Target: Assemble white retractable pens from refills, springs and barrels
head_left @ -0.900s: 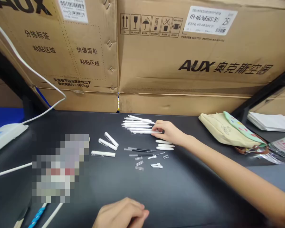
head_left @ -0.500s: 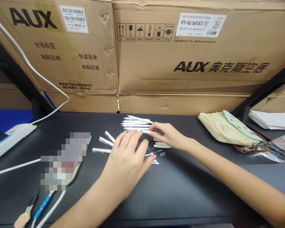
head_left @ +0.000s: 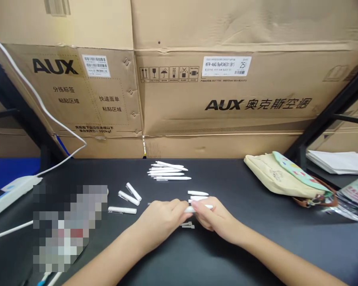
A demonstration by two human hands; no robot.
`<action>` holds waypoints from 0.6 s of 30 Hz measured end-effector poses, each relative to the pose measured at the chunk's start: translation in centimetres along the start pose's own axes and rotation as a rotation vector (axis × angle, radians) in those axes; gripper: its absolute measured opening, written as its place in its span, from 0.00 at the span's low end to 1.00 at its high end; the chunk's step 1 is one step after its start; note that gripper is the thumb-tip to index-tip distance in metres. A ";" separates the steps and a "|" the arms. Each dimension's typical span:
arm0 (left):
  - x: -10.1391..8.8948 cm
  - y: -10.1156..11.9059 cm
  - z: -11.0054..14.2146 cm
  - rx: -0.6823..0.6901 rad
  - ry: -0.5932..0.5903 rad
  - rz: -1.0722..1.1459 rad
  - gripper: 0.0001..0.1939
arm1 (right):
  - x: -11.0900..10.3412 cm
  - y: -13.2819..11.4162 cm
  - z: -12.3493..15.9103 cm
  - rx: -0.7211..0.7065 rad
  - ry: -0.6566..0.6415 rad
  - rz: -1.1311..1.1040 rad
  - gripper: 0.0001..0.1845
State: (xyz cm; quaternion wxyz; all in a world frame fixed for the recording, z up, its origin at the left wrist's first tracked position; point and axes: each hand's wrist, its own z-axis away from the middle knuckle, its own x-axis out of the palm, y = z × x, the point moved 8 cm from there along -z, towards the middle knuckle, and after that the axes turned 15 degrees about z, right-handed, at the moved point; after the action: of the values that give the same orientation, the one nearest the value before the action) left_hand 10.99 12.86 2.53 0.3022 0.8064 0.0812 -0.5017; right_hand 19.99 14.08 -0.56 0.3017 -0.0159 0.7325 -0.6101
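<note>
1. Nearest, the left hand (head_left: pixel 161 222) and the right hand (head_left: pixel 214 218) meet low over the black worktop (head_left: pixel 256 242), both curled narrow rather than spread.
2. The right hand pinches a slim white pen barrel (head_left: pixel 198 207) between thumb and fingers. The left fingertips (head_left: pixel 183 210) reach its other end, though the view is too tight to tell whether they grip it or only touch it.
3. Just before, the hands were working apart at the pen pieces. Now they have closed together, and the barrel sits off the worktop between them, in front of the person.
4. The barrel looks smooth, plain white and unmarked, and it lies almost level across the hands.
5. Just below the hands lie small white pen parts (head_left: pixel 187 225). Just above them lie two short white pen pieces (head_left: pixel 197 195).
6. To the left lie three white pen bodies (head_left: pixel 128 200), beside a pixelated patch (head_left: pixel 68 226) that hides whatever is there.
7. Farther off lies a row of white pens (head_left: pixel 167 171), with a cream cloth pouch (head_left: pixel 282 174) to the right. AUX cardboard cartons (head_left: pixel 226 103) stand behind them all.
</note>
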 end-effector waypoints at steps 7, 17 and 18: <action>1.1 -0.6 0.8 -0.404 -0.324 0.941 0.21 | 0.2 -2.1 1.0 -0.185 -0.074 0.238 0.26; 3.6 -1.1 2.4 -0.677 -0.506 1.444 0.23 | -0.1 -0.1 0.8 -0.045 -0.038 0.037 0.24; 3.7 -1.0 2.5 -0.691 -0.521 1.446 0.23 | -0.1 0.3 0.7 -0.005 -0.046 0.005 0.25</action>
State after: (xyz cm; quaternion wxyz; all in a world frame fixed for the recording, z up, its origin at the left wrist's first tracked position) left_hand 10.44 11.63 -1.85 0.7880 0.3804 -0.3787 -0.3016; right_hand 20.48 13.62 -0.87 0.3200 -0.0287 0.7270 -0.6068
